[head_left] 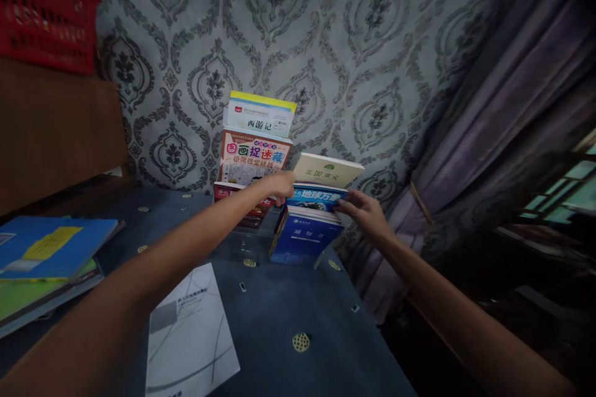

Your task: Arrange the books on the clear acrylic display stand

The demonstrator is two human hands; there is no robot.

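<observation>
My left hand (278,186) is closed at the left edge of a bright blue book (316,196) with white Chinese lettering. The fingers of my right hand (365,211) pinch the same book's right edge. Behind it leans a cream book (328,169). In front, a dark blue booklet (306,237) stands tilted back. Left of these is a second upright row: a white book with a yellow top band (261,115), a picture-puzzle book (254,155) and a dark red book (226,193), partly covered by my left hand and forearm.
A white booklet (195,329) lies flat near the front of the dark patterned tablecloth (279,304). Stacked books (56,245) lie on the left. A red basket (46,18) sits on a brown box (56,130). Patterned wall (274,31) behind, purple curtain (488,111) at right.
</observation>
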